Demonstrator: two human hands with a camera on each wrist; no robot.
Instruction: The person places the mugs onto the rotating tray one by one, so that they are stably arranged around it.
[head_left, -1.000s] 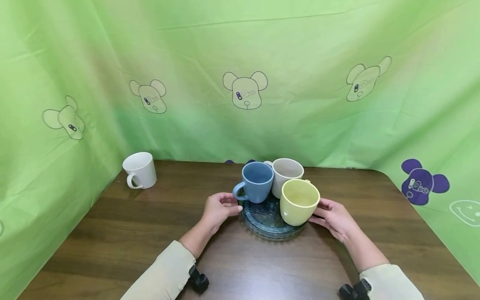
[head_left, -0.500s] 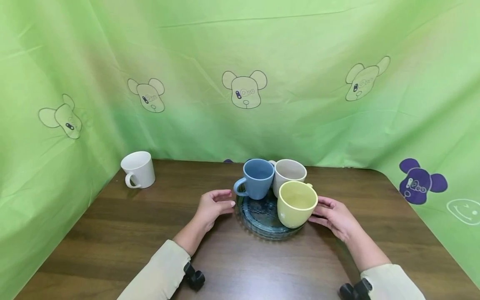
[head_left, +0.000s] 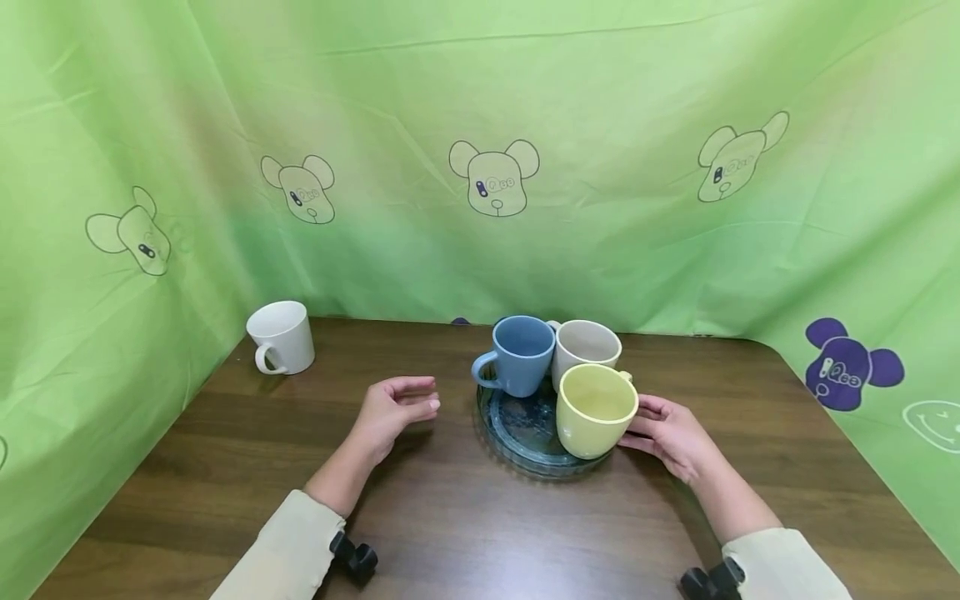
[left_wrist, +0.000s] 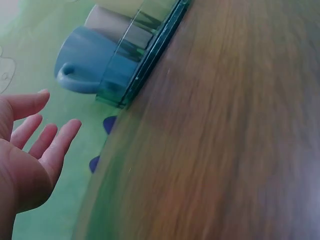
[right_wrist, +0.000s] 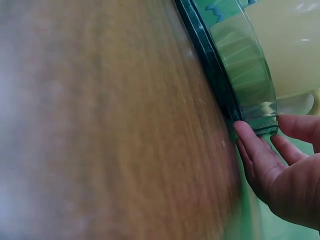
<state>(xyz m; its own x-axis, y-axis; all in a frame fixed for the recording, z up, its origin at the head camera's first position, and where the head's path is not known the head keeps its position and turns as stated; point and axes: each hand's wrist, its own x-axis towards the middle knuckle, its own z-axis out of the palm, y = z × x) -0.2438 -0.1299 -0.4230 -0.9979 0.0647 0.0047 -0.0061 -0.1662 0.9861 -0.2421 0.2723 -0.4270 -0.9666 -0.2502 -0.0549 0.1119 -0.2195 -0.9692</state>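
Observation:
A round transparent blue-green turntable tray (head_left: 534, 433) with a raised clear wall stands on the table. On it are a blue mug (head_left: 519, 358) at the left, an off-white mug (head_left: 588, 342) behind and a yellow mug (head_left: 596, 412) at the front right. My left hand (head_left: 393, 417) is held apart from the tray, fingers loosely extended and holding nothing; the left wrist view shows a gap between it and the blue mug (left_wrist: 95, 60). My right hand (head_left: 671, 437) touches the tray's right rim. In the right wrist view its extended fingertips (right_wrist: 242, 127) reach the tray wall (right_wrist: 250, 85).
A white mug (head_left: 281, 337) stands alone at the back left of the wooden table (head_left: 300, 442). A green patterned curtain (head_left: 375, 250) hangs along the back and both sides.
My left hand has left the tray's rim and drawn back to the left. The tray has turned slightly clockwise, its mugs shifting with it. My right hand has stayed at the rim.

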